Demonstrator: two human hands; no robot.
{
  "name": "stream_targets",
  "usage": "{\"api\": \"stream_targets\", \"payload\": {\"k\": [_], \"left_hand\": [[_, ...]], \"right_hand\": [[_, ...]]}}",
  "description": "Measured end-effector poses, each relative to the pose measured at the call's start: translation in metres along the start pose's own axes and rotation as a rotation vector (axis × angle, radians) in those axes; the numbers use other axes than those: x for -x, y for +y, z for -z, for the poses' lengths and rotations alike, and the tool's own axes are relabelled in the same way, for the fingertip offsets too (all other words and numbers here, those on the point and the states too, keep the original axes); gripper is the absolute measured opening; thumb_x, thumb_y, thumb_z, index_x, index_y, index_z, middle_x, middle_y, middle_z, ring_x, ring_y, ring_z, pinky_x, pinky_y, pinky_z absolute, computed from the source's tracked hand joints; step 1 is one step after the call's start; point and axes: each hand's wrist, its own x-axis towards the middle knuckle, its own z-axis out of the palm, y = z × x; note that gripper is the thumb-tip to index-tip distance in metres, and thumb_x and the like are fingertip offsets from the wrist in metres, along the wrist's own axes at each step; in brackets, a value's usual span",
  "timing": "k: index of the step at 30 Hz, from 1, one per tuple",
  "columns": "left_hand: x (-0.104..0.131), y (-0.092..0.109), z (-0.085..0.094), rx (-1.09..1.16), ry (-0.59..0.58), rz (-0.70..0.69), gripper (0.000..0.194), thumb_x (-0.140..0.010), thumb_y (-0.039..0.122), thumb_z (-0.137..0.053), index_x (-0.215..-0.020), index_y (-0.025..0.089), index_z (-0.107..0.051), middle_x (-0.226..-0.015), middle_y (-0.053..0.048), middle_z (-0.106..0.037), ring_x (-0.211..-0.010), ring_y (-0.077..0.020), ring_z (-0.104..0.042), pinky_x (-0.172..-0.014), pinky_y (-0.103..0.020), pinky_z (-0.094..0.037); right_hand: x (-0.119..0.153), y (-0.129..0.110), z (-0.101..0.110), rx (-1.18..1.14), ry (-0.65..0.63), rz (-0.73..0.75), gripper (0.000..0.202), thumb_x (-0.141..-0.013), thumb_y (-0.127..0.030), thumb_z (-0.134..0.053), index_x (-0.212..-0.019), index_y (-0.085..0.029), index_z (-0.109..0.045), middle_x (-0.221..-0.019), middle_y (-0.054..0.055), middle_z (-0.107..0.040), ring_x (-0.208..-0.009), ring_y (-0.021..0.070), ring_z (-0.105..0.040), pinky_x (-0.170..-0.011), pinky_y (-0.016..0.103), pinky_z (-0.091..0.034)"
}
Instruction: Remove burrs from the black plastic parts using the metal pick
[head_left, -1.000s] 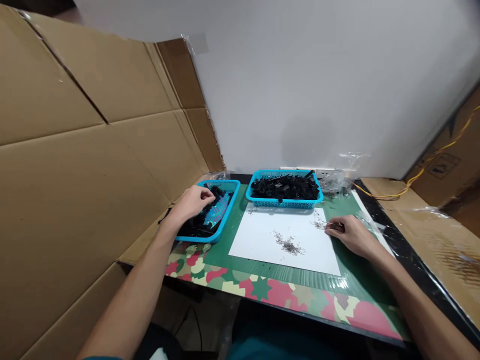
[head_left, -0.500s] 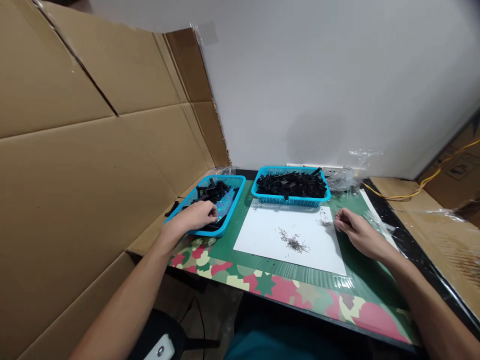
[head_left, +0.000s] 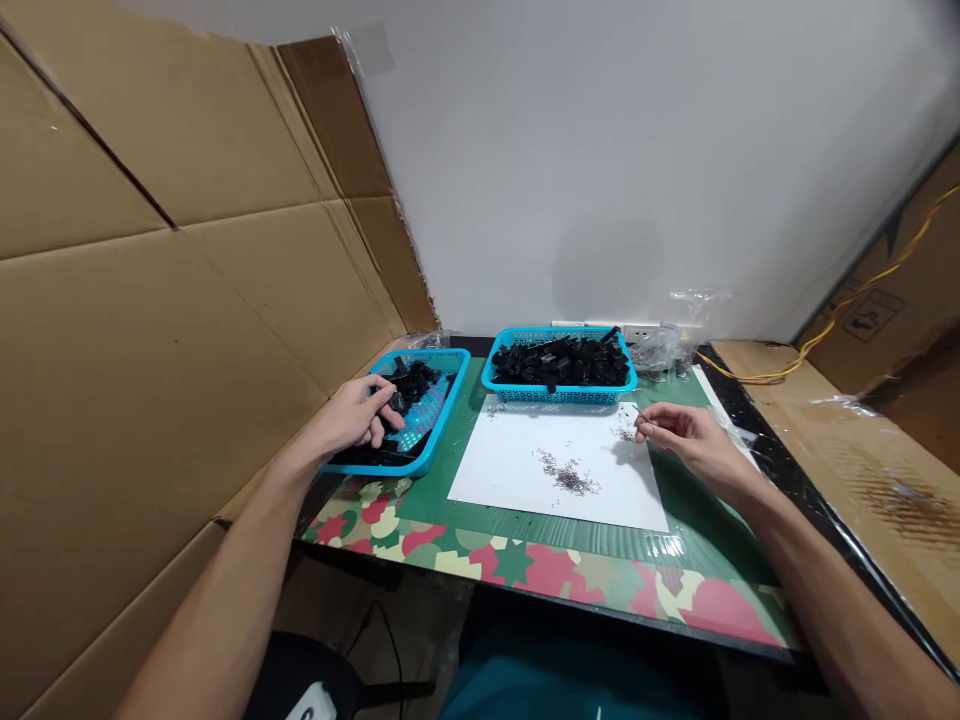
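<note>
1. I have a small black piece (head_left: 397,401) at the fingertips of the left hand (head_left: 363,412), well to the left of the white sheet (head_left: 491,465). Thumb and forefinger appear to pinch it; the other fingers hang loosely bent.
2. My right hand (head_left: 691,440) is at the sheet's right edge, fingertips closed on a thin dark tool (head_left: 643,416). I cannot tell its exact type.
3. For good handling, I judge a light, square pinch best for so small a piece, with the tool held near its tip and the right wrist lifted so nothing gets swept off the sheet.
4. Left of the sheet, the left blue basket (head_left: 444,420) is part-filled: loose black parts (head_left: 412,382) heap at its far end, more lie at the near end, and its perforated floor shows between.
5. Just behind the sheet, the rear blue basket (head_left: 592,395) is filled across with similar black pieces.
6. Mid-sheet lies a pile of tiny wire-like bits (head_left: 573,478); a smaller cluster (head_left: 622,433) sits near my right fingertips.
7. Behind the sheet's right corner is a clear plastic bag (head_left: 664,352), contents unclear.
</note>
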Motion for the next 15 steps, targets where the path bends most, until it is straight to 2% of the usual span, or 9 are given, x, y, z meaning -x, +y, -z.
{"api": "stream_targets", "payload": {"k": [2, 5, 9, 12, 15], "left_hand": [[0.006, 0.01, -0.001, 0.188, 0.011, 0.004, 0.037, -0.094, 0.055, -0.06, -0.099, 0.021, -0.048, -0.08, -0.009, -0.078, -0.041, -0.0159, -0.06, -0.036, -0.022, -0.037], [0.013, 0.024, -0.002, 0.347, 0.028, -0.038, 0.048, -0.086, 0.059, -0.074, -0.098, 0.019, -0.051, -0.09, -0.013, -0.08, -0.047, -0.0164, -0.066, -0.038, -0.022, -0.044], [0.021, 0.038, -0.01, 0.464, -0.036, -0.108, 0.052, -0.084, 0.061, -0.079, -0.099, 0.018, -0.053, -0.091, -0.01, -0.077, -0.05, -0.0142, -0.066, -0.04, -0.019, -0.042], [0.024, 0.045, -0.025, 0.499, -0.153, -0.165, 0.046, -0.09, 0.059, -0.073, -0.102, 0.021, -0.052, -0.091, -0.005, -0.074, -0.051, -0.0131, -0.066, -0.043, -0.02, -0.043], [0.026, 0.055, -0.052, 0.48, -0.264, -0.256, 0.038, -0.096, 0.056, -0.065, -0.104, 0.021, -0.051, -0.091, -0.004, -0.071, -0.057, -0.0123, -0.064, -0.049, -0.021, -0.044]], "right_hand": [[0.0, 0.002, -0.001, -0.016, -0.026, -0.004, 0.051, -0.083, -0.066, -0.078, -0.093, -0.017, -0.068, -0.081, 0.008, -0.077, -0.069, 0.0169, -0.06, -0.061, 0.028, -0.039], [0.0, 0.003, -0.003, -0.02, -0.041, 0.001, 0.048, -0.086, -0.065, -0.075, -0.094, -0.019, -0.065, -0.083, 0.007, -0.077, -0.072, 0.0173, -0.061, -0.064, 0.028, -0.04], [-0.001, 0.003, -0.005, 0.037, -0.009, 0.034, 0.045, -0.083, -0.064, -0.078, -0.088, -0.02, -0.068, -0.084, 0.006, -0.073, -0.079, 0.0203, -0.064, -0.072, 0.031, -0.045], [-0.002, 0.004, -0.006, 0.09, 0.037, 0.034, 0.045, -0.079, -0.063, -0.08, -0.086, -0.02, -0.072, -0.083, 0.005, -0.072, -0.075, 0.0199, -0.062, -0.07, 0.031, -0.046], [-0.003, 0.004, -0.006, 0.062, 0.066, 0.019, 0.044, -0.077, -0.061, -0.082, -0.086, -0.02, -0.073, -0.083, 0.006, -0.074, -0.077, 0.0214, -0.066, -0.071, 0.032, -0.049]]}}
